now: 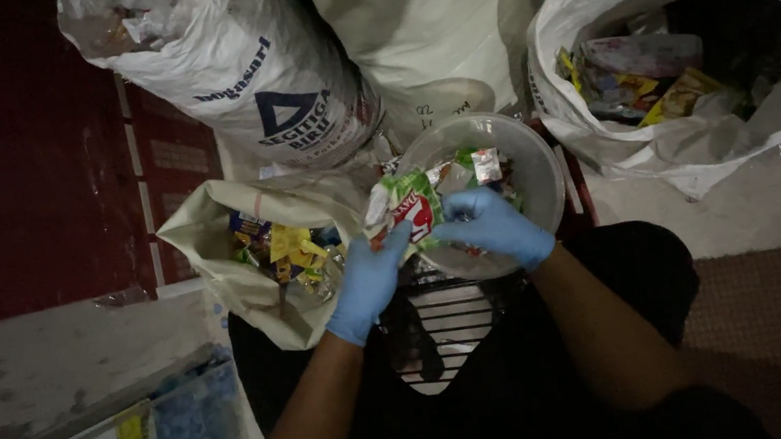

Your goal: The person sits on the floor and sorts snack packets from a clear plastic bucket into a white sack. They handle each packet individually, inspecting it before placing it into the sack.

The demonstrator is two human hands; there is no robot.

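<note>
So both blue-gloved hands are pinching the same green, white and red wrapper (406,210) near the middle of the frame: left hand (366,282) with fingers curled shut on its lower edge, right hand (492,225) closed on its right side. Right behind it sits a clear plastic bowl (543,171) of wrappers, with an open beige bag (214,241) centre-left and a white sack (600,144) upper right.

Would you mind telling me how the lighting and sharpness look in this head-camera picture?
Head view: dim overall, the lower frame almost black; the white sacks catch the most light; the clear bowl shows faint glare; the gloved left hand and right hand look slightly soft.
</note>
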